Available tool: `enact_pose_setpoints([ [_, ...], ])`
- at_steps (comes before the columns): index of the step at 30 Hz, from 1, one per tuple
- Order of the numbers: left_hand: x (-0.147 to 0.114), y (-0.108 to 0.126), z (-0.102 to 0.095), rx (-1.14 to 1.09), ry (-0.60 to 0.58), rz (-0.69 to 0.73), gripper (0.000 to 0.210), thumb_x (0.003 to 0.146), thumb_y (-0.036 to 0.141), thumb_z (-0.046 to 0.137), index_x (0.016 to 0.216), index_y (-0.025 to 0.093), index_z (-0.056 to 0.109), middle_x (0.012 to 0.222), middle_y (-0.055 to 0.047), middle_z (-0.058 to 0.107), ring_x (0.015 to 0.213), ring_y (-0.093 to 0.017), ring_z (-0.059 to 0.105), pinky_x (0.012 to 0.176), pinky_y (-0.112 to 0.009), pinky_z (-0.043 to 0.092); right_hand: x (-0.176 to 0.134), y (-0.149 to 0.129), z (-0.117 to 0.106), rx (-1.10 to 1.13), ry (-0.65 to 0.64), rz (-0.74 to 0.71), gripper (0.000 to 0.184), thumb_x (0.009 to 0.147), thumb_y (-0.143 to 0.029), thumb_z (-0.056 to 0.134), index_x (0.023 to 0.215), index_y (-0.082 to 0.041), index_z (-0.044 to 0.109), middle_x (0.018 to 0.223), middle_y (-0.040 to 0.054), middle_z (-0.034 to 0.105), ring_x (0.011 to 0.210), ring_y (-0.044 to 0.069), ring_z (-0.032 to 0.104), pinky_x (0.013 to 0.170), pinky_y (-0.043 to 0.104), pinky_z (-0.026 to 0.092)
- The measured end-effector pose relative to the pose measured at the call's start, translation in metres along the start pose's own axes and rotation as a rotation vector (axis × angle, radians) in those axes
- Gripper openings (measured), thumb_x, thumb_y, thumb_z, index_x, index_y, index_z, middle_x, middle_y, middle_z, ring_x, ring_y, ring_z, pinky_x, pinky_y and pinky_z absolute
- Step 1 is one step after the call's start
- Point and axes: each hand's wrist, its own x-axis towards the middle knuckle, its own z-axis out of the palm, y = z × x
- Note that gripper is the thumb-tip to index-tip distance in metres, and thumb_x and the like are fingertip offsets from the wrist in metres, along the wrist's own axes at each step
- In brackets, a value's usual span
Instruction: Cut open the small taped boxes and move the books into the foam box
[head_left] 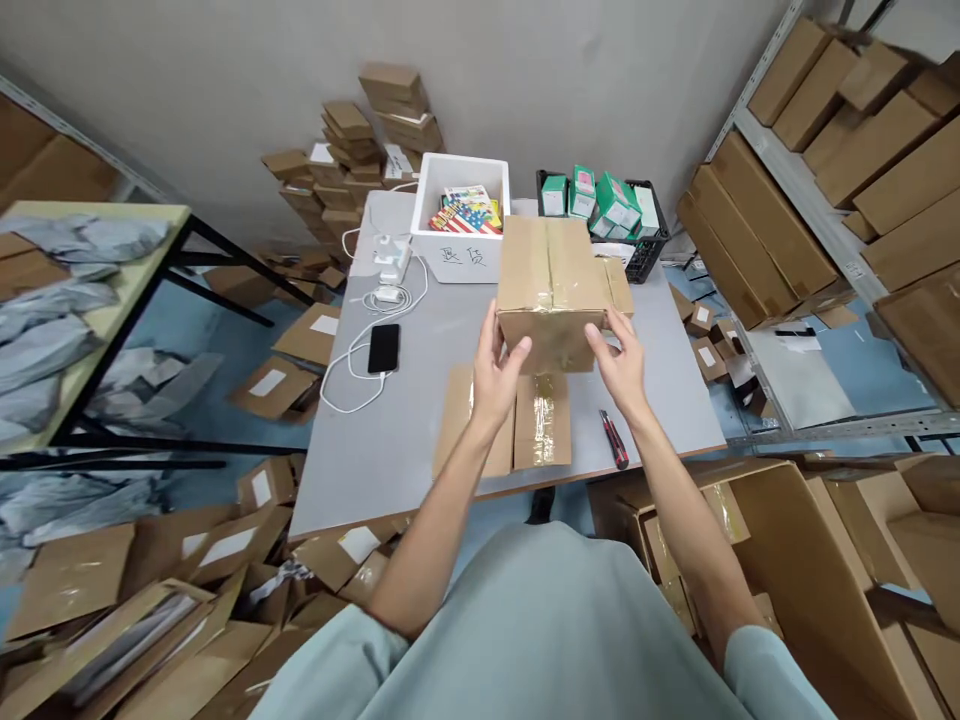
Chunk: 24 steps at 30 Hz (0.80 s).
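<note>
Between my two hands is a taped cardboard box (pixel 551 270), held by its near lower corners and tilted slightly. My left hand (pixel 495 370) grips its left side, thumb on the front face. On the opposite side, my right hand (pixel 621 362) grips the right corner, with its thumb on the front too. A flattened piece of cardboard (pixel 541 425) with shiny tape lies below the box on the grey table (pixel 375 450). To the right of it rests a red and black box cutter (pixel 613 440). Another small cardboard box (pixel 618 285) shows partly behind the held one.
A white foam bin (pixel 457 258) with colourful booklets and a black crate (pixel 646 258) with green boxes stand at the table's back. A phone (pixel 383 349) on a white cable lies left. Cardboard boxes (pixel 262 385) crowd the floor; a loaded shelf (pixel 795 190) stands right.
</note>
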Motion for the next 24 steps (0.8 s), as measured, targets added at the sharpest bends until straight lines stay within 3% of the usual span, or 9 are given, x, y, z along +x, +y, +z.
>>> enact_pose_setpoints([
  [4,0.051,-0.067,-0.012,-0.023,0.072,-0.042,0.075,0.098,0.038,0.074,0.167,0.030,0.046,0.171,-0.010,0.054,0.161,-0.030,0.049,0.135,-0.049,0.039,0.040,0.055,0.044,0.076,0.022,0.119,0.098,0.084,-0.088,0.073,0.153,-0.018,0.070,0.140,0.0165,0.058,0.137,0.031,0.062,0.117,0.047,0.059],
  [7,0.061,-0.112,-0.009,-0.061,0.147,-0.202,0.075,0.094,0.031,0.068,0.166,0.027,0.046,0.163,-0.012,0.062,0.154,-0.030,0.057,0.132,-0.050,0.043,0.043,0.089,0.060,0.141,0.019,0.201,0.100,0.079,-0.085,0.077,0.152,-0.018,0.070,0.137,0.0143,0.052,0.141,0.031,0.058,0.119,0.045,0.058],
  [10,0.060,-0.144,-0.003,-0.029,0.138,-0.334,0.084,0.088,0.022,0.066,0.169,0.027,0.042,0.162,-0.012,0.063,0.153,-0.028,0.057,0.131,-0.049,0.044,0.038,0.117,0.067,0.179,0.035,0.289,0.096,0.078,-0.078,0.082,0.153,-0.020,0.070,0.136,0.0117,0.049,0.143,0.030,0.058,0.125,0.043,0.053],
  [14,0.059,-0.165,0.002,0.217,0.144,-0.431,0.088,0.083,0.016,0.068,0.168,0.024,0.048,0.163,-0.016,0.058,0.148,-0.031,0.060,0.128,-0.049,0.046,0.037,0.143,0.065,0.094,0.047,0.352,0.087,0.081,-0.064,0.081,0.155,-0.020,0.067,0.132,0.0108,0.053,0.139,0.029,0.061,0.129,0.043,0.047],
  [17,0.062,-0.170,0.003,0.403,0.146,-0.451,0.082,0.082,0.016,0.072,0.162,0.023,0.058,0.151,-0.018,0.064,0.116,-0.028,0.075,0.121,-0.051,0.052,0.037,0.153,0.056,-0.045,0.067,0.368,0.078,0.085,-0.057,0.076,0.154,-0.020,0.066,0.130,0.0114,0.059,0.132,0.028,0.064,0.126,0.043,0.048],
  [20,0.062,-0.173,0.007,0.365,0.104,-0.451,0.078,0.083,0.014,0.070,0.160,0.022,0.059,0.151,-0.017,0.066,0.092,-0.019,0.077,0.109,-0.044,0.060,0.036,0.159,0.046,-0.105,0.097,0.414,0.070,0.087,-0.053,0.074,0.149,-0.019,0.065,0.128,0.0122,0.067,0.120,0.027,0.067,0.117,0.043,0.055],
  [24,0.058,-0.184,0.019,0.260,0.092,-0.481,0.079,0.083,0.010,0.071,0.159,0.020,0.051,0.159,-0.018,0.060,0.100,-0.017,0.078,0.102,-0.034,0.062,0.038,0.165,0.047,-0.053,0.063,0.477,0.074,0.086,-0.051,0.077,0.150,-0.018,0.062,0.135,0.0154,0.072,0.123,0.029,0.069,0.115,0.046,0.055],
])
